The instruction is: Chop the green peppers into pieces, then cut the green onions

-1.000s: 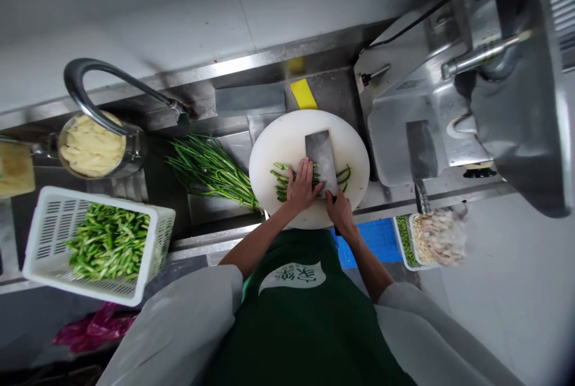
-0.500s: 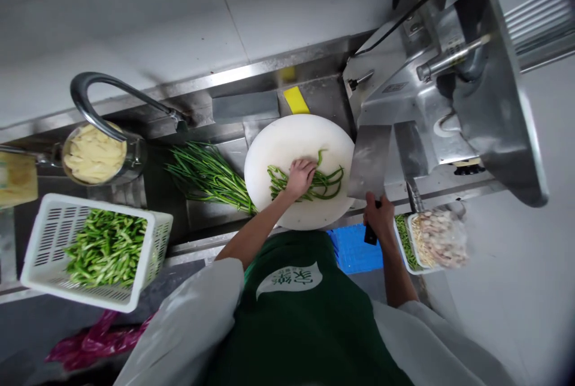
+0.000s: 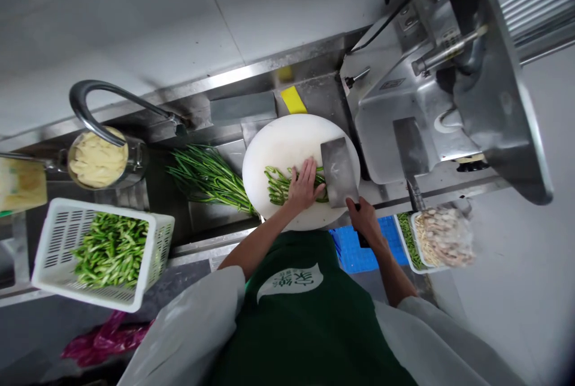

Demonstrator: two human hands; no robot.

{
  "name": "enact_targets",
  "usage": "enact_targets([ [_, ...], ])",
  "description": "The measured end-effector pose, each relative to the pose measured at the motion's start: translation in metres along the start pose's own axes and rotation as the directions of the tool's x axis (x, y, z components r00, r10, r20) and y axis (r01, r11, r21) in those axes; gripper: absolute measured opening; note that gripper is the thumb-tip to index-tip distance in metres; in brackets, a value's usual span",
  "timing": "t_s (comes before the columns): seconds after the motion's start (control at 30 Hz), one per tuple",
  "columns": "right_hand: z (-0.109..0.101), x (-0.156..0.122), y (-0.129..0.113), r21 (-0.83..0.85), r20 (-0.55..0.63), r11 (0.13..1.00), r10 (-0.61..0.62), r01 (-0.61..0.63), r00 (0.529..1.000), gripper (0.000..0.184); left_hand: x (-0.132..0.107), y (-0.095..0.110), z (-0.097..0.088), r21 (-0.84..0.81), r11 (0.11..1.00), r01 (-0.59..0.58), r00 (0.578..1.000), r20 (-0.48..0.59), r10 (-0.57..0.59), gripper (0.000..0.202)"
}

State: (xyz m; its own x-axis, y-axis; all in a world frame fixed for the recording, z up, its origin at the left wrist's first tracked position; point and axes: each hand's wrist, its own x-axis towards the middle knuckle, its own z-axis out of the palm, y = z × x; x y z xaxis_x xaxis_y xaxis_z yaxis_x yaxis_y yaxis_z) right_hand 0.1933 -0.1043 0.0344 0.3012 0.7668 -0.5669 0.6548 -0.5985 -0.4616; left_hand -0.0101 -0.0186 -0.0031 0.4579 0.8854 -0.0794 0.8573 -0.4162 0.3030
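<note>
My left hand [image 3: 303,186] lies flat with stretched fingers on green pepper strips [image 3: 277,185]. Beneath them is a round white cutting board [image 3: 287,134]. With my right hand [image 3: 363,218] I grip the black handle of a cleaver [image 3: 340,172]. Its broad blade is over the right part of the board, close to my left fingers, and hides some of the strips. Whether the blade touches the board I cannot tell. To the board's left, long green stalks [image 3: 215,182] lie in the sink with their ends against the board's edge.
A white basket [image 3: 155,242] of cut green pieces stands at the left, below a pot [image 3: 135,161] of pale slices and a curved faucet [image 3: 90,96]. Behind the board lie a grey block [image 3: 242,108] and a yellow piece [image 3: 293,100]. Another cleaver [image 3: 409,146] rests by the metal machine [image 3: 498,111].
The cleaver has swung left from beside the board to over it. My left hand has flattened from a curled shape, and the longer strips at right are now covered.
</note>
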Motion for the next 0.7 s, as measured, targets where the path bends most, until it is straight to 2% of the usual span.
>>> enact_targets([
  [0.13, 0.002, -0.002, 0.008, -0.079, -0.018, 0.997, -0.019, 0.017, 1.0, 0.041, 0.001, 0.002, 0.006, 0.027, 1.0, 0.006, 1.0, 0.017, -0.006, 0.077],
  [0.27, 0.011, -0.002, 0.006, -0.054, 0.01, 0.998, -0.011, 0.011, 1.0, 0.043, 0.002, 0.001, 0.005, 0.01, 1.0, 0.019, 0.999, 0.027, -0.019, 0.079],
  [0.47, 0.024, -0.002, -0.003, -0.002, 0.046, 1.0, 0.029, -0.029, 0.999, 0.047, 0.003, 0.002, 0.006, 0.007, 1.0, 0.023, 0.999, 0.038, -0.023, 0.081],
  [0.6, 0.033, -0.002, -0.013, -0.03, 0.05, 0.999, 0.027, -0.026, 0.998, 0.046, 0.001, 0.0, 0.007, -0.004, 1.0, 0.022, 0.999, 0.04, -0.022, 0.081],
  [0.7, 0.045, -0.004, -0.026, -0.073, 0.009, 0.997, 0.027, -0.027, 1.0, 0.044, 0.002, 0.0, 0.007, -0.02, 1.0, 0.018, 0.999, 0.047, -0.017, 0.081],
])
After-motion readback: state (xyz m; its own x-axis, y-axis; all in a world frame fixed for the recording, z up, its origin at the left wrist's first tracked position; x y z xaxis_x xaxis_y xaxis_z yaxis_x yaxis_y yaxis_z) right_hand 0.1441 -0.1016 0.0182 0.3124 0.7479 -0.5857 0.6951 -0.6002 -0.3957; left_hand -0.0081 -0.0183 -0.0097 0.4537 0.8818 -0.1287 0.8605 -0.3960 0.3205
